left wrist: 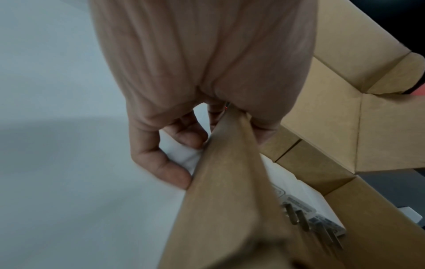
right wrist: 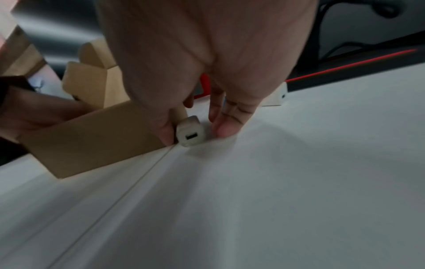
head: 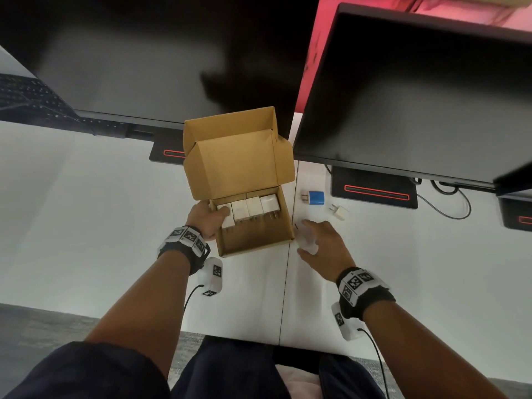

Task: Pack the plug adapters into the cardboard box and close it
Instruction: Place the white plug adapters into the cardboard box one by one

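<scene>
Head view shows the cardboard box sitting open on the white tabletop, its lid standing up at the far side so the inside stays free for loading. A row of white plug adapters already lines the far wall, prongs pointing toward the person, which leaves the near strip of the box bare.

The left hand grips the box's left wall, thumb inside against the end adapter and fingers outside, I'd guess to keep the light box from sliding. The right hand is down just beside the box's right wall, thumb and fingers curled round a white adapter lying on the tabletop; whether it is lifted yet I cannot tell.

A blue adapter and a small white adapter lie further right, near a monitor base, still to be packed.
</scene>
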The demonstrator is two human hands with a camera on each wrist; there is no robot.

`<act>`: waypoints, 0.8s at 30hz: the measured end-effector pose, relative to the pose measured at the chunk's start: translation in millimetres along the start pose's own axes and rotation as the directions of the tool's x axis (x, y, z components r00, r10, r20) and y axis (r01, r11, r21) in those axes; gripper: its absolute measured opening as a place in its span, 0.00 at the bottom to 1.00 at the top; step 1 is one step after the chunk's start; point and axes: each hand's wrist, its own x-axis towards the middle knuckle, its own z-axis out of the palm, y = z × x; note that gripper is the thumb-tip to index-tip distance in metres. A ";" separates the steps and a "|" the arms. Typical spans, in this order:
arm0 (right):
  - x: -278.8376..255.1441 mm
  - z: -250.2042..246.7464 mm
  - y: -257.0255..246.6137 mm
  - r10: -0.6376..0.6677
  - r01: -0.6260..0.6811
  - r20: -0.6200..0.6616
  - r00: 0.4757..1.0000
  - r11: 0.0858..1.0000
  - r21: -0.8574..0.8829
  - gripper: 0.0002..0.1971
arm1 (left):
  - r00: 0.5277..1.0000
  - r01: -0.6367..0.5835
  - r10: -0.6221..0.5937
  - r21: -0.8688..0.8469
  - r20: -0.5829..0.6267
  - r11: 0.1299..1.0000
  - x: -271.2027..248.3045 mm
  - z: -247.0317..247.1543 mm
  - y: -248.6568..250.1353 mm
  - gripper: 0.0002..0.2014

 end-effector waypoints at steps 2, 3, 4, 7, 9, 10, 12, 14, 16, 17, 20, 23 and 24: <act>5.9 7.2 -6.0 -0.056 0.058 0.061 0.997 0.998 -0.038 0.30 | 1.000 0.003 -0.003 -0.016 0.009 1.000 0.0 -0.2 0.2 0.16; 8.1 8.4 -8.8 -0.065 0.068 0.062 0.996 0.997 -0.045 0.26 | 1.000 0.006 -0.006 -0.022 0.015 1.000 0.7 -0.9 -0.4 0.17; 9.8 8.0 -10.3 -0.063 0.064 0.039 0.997 0.997 -0.040 0.23 | 1.000 0.003 -0.003 -0.023 0.022 1.000 0.0 -1.7 -0.3 0.16; 10.7 -0.8 -13.7 0.062 -0.045 -0.177 0.982 0.994 0.096 0.22 | 1.000 0.005 -0.004 -0.024 0.029 1.000 -1.1 -3.8 -1.4 0.11; 8.1 -11.3 -25.6 0.100 -0.018 -0.354 0.930 0.974 0.227 0.24 | 1.000 -0.002 0.002 -0.016 0.029 1.000 -1.9 -4.7 -1.7 0.09; 7.3 -16.6 -36.4 0.073 0.035 -0.404 0.912 0.967 0.254 0.24 | 1.000 -0.011 0.011 0.003 0.027 1.000 -1.9 -5.6 -1.7 0.09; 6.6 -25.1 -63.8 -0.035 0.150 -0.396 0.918 0.953 0.264 0.24 | 0.999 -0.022 0.020 0.044 0.033 0.999 -1.9 -6.0 -1.7 0.08; 10.9 -26.0 -92.7 -0.140 0.204 -0.246 0.959 0.945 0.255 0.21 | 0.999 -0.019 0.017 0.076 0.032 0.997 -3.3 -6.8 0.5 0.06; 19.1 -15.6 -117.4 -0.178 0.185 -0.051 0.983 0.964 0.191 0.20 | 0.999 -0.028 0.026 0.097 0.024 0.995 -1.1 -6.8 0.2 0.07; 23.5 -7.2 -128.3 -0.172 0.166 0.032 0.985 0.976 0.139 0.19 | 0.999 -0.035 0.033 0.115 0.022 0.993 2.0 -6.5 -1.4 0.09; 36.3 23.5 -149.7 -0.162 0.166 0.167 0.972 0.986 -0.005 0.16 | 0.998 -0.054 0.051 0.142 0.023 0.988 12.5 -6.9 -8.5 0.12; 43.0 42.3 -158.9 -0.122 0.131 0.199 0.972 0.991 -0.033 0.17 | 0.998 -0.067 0.066 0.162 0.010 0.984 11.1 -7.0 -7.0 0.19; 44.3 45.5 -159.9 -0.096 0.103 0.194 0.976 0.994 -0.023 0.17 | 0.997 -0.071 0.071 0.169 0.008 0.983 10.0 -6.8 -6.3 0.22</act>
